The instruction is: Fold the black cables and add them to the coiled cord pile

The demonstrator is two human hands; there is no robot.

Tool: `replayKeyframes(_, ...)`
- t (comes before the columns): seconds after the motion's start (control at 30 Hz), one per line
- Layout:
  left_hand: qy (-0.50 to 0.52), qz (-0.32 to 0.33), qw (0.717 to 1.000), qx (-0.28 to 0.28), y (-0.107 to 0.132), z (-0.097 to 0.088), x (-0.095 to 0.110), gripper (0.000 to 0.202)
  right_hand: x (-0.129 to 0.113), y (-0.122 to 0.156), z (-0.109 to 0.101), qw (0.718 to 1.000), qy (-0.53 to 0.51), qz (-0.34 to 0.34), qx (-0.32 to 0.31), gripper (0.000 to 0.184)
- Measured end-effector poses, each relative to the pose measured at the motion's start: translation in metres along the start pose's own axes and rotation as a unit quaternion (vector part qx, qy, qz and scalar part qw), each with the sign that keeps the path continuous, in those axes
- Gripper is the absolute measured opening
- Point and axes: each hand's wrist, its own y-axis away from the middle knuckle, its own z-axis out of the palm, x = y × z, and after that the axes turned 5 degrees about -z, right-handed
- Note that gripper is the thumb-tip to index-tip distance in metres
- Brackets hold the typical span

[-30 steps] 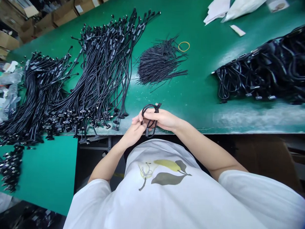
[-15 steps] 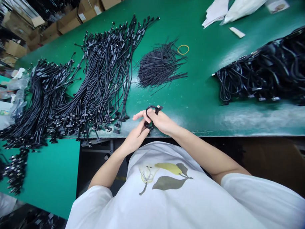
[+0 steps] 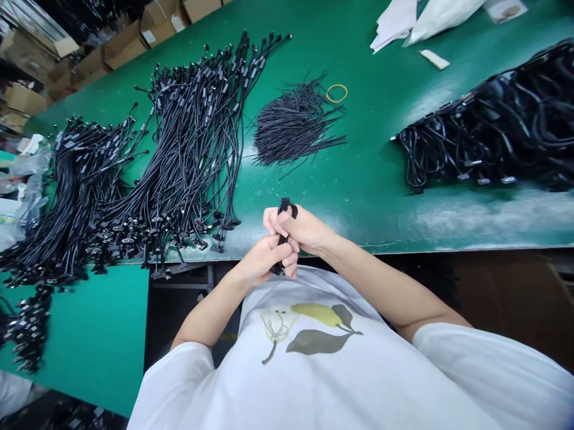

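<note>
Both my hands meet at the near edge of the green table (image 3: 373, 174), just above my white shirt. My right hand (image 3: 301, 228) is closed around a coiled black cable (image 3: 285, 210), whose folded top sticks up above the fingers. My left hand (image 3: 265, 259) is closed on the lower part of the same cable bundle, directly below the right hand. Only short bits of the cable show between the fingers.
Two big heaps of straight black cables (image 3: 186, 149) lie at the left. A pile of thin black ties (image 3: 292, 124) and a yellow rubber band (image 3: 336, 93) sit in the middle. Coiled black cables (image 3: 501, 134) are stacked at the right. Cardboard boxes (image 3: 157, 22) line the far edge.
The cable loop, wide a second ago, is now squeezed into a tight bundle. Both hands have closed round it and drawn slightly nearer my body.
</note>
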Motion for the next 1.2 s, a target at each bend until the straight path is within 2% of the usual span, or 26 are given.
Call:
replayKeyframes(0.13, 0.106, 0.018, 0.993, 0.049, 0.001, 0.004, -0.003, 0.043, 0.003, 0.0, 0.003, 0.998, 0.013, 0.029, 0.055, 0.07)
replayKeyframes(0.23, 0.114, 0.005, 0.99, 0.079, 0.002, 0.001, -0.01, 0.037, 0.006, 0.003, -0.009, 0.995, 0.069, 0.057, 0.051, 0.06)
replayKeyframes(0.3, 0.097, -0.012, 0.991, 0.086, 0.003, -0.002, -0.014, 0.038, 0.004, 0.007, -0.022, 0.985, 0.147, 0.034, 0.082, 0.045)
replayKeyframes(0.37, 0.079, -0.038, 0.993, 0.076, 0.003, -0.005, -0.015, 0.04, -0.005, 0.012, -0.035, 0.965, 0.233, -0.025, 0.119, 0.036)
replayKeyframes(0.4, 0.075, -0.052, 0.994, 0.066, 0.002, -0.005, -0.014, 0.041, -0.011, 0.015, -0.04, 0.955, 0.27, -0.055, 0.11, 0.035)
replayKeyframes(0.43, 0.076, -0.065, 0.993, 0.055, 0.001, -0.005, -0.013, 0.041, -0.017, 0.018, -0.043, 0.948, 0.297, -0.082, 0.076, 0.034)
replayKeyframes(0.53, 0.087, -0.086, 0.992, 0.028, -0.001, -0.001, -0.007, 0.042, -0.027, 0.024, -0.047, 0.925, 0.347, -0.141, -0.063, 0.033)
replayKeyframes(0.6, 0.082, -0.09, 0.993, 0.011, -0.003, 0.004, -0.005, 0.044, -0.026, 0.026, -0.046, 0.896, 0.401, -0.172, -0.08, 0.033)
replayKeyframes(0.67, 0.053, -0.084, 0.995, 0.009, -0.004, 0.008, -0.005, 0.045, -0.021, 0.026, -0.047, 0.845, 0.498, -0.187, -0.051, 0.045)
replayKeyframes(0.77, -0.029, -0.029, 0.998, 0.052, -0.005, 0.005, -0.007, 0.045, -0.018, 0.024, -0.05, 0.765, 0.616, -0.18, -0.048, 0.054)
replayKeyframes(0.83, -0.096, 0.002, 0.991, 0.093, -0.005, -0.002, -0.008, 0.043, -0.021, 0.025, -0.05, 0.725, 0.652, -0.2, -0.09, 0.048)
replayKeyframes(0.9, -0.148, 0.004, 0.982, 0.118, -0.005, -0.01, -0.007, 0.043, -0.025, 0.03, -0.049, 0.682, 0.675, -0.241, -0.145, 0.036)
replayKeyframes(1.0, -0.208, -0.018, 0.971, 0.112, -0.004, -0.019, -0.004, 0.045, -0.026, 0.04, -0.043, 0.618, 0.713, -0.269, -0.193, 0.03)
replayKeyframes(1.1, -0.287, -0.029, 0.954, 0.085, -0.003, -0.019, 0.0, 0.043, -0.019, 0.049, -0.041, 0.572, 0.759, -0.222, -0.217, 0.031)
replayKeyframes(1.2, -0.377, -0.022, 0.922, 0.083, -0.001, -0.016, 0.004, 0.038, -0.01, 0.052, -0.043, 0.561, 0.777, -0.175, -0.225, 0.029)
